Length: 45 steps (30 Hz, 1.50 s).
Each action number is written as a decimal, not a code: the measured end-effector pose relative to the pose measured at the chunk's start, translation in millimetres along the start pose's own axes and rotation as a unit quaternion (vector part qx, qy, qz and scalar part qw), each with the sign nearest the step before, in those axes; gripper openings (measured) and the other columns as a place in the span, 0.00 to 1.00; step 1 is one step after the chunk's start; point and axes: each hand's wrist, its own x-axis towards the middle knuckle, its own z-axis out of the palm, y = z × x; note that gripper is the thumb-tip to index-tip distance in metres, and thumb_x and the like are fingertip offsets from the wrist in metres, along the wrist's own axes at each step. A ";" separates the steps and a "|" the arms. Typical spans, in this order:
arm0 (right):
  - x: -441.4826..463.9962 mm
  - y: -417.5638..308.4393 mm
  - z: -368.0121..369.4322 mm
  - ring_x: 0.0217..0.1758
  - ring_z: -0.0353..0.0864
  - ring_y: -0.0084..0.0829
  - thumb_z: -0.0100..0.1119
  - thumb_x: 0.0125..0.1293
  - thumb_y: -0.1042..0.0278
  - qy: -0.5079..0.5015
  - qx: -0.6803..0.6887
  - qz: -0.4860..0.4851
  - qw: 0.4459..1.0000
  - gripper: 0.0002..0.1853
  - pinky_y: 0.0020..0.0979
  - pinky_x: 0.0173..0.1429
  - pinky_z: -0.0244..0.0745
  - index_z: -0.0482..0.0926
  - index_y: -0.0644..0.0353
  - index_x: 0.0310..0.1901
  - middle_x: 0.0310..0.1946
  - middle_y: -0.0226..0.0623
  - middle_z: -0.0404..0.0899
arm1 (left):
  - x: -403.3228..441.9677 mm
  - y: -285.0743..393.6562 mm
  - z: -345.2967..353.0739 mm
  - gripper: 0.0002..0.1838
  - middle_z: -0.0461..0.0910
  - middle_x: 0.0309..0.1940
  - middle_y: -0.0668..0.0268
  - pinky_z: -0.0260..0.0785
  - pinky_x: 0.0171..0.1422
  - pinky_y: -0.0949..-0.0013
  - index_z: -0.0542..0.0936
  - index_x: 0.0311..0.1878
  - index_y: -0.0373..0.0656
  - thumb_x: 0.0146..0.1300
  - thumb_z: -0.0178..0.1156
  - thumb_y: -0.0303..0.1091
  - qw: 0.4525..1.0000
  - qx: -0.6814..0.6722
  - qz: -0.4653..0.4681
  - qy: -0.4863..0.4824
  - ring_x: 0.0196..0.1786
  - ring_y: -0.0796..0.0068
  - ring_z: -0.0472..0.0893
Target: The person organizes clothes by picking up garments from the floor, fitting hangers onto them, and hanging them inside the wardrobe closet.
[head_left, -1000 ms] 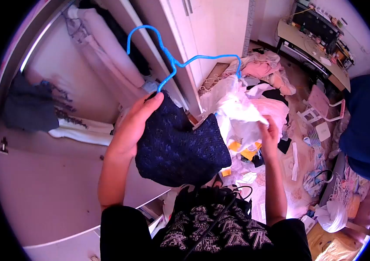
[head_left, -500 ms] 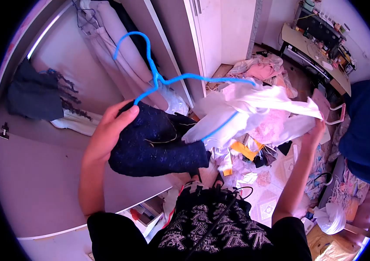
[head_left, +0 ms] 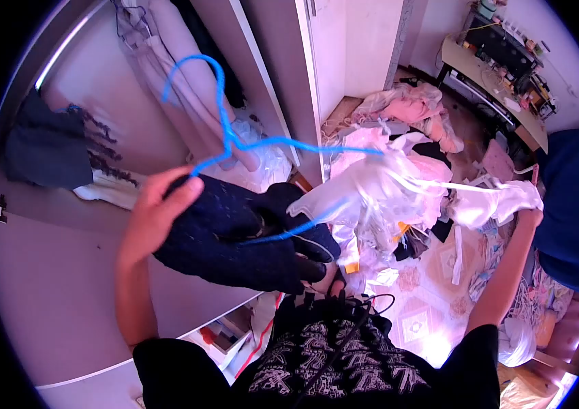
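Observation:
My left hand is closed around one shoulder of a blue clothes hanger and the dark navy garment hanging from that side. The hanger's hook points up, and its lower bar shows between the garments. A thin white garment drapes over the hanger's right arm and stretches far to the right. My right hand is closed on its bunched far end. Its exact kind I cannot tell.
An open wardrobe on the left holds hanging pale clothes and a dark folded garment. Pink clothes are heaped on the floor. A desk stands at the back right, and dark blue fabric hangs at the right edge.
My right hand has moved right and slightly down, drawing the white garment further out. My left hand, the hanger and the navy garment have shifted slightly left, and more of the lower bar shows.

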 end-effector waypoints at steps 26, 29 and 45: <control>-279.2 159.0 179.5 0.46 0.82 0.30 0.60 0.56 0.69 -0.527 -0.139 0.163 0.822 0.18 0.30 0.51 0.78 0.79 0.66 0.48 0.42 0.38 0.82 | -39.3 -35.1 -60.6 0.20 0.75 0.47 0.64 0.60 0.60 0.72 0.76 0.54 0.36 0.62 0.64 0.36 0.995 0.094 0.013 0.006 0.51 0.76 0.71; -265.2 132.5 172.4 0.52 0.78 0.30 0.57 0.61 0.68 -0.461 -0.168 0.067 0.869 0.19 0.32 0.57 0.73 0.76 0.64 0.53 0.50 0.40 0.78 | -33.9 -48.5 -59.2 0.21 0.75 0.49 0.64 0.59 0.64 0.70 0.76 0.56 0.37 0.63 0.63 0.37 0.993 0.095 -0.002 0.075 0.55 0.75 0.72; 130.1 120.9 111.1 0.48 0.81 0.39 0.46 0.68 0.61 -0.090 -0.800 -0.087 0.587 0.19 0.41 0.52 0.74 0.76 0.64 0.53 0.49 0.49 0.79 | -12.3 -33.7 -112.0 0.21 0.77 0.48 0.64 0.62 0.62 0.72 0.77 0.54 0.36 0.66 0.60 0.43 0.977 -0.157 -0.015 0.145 0.52 0.75 0.74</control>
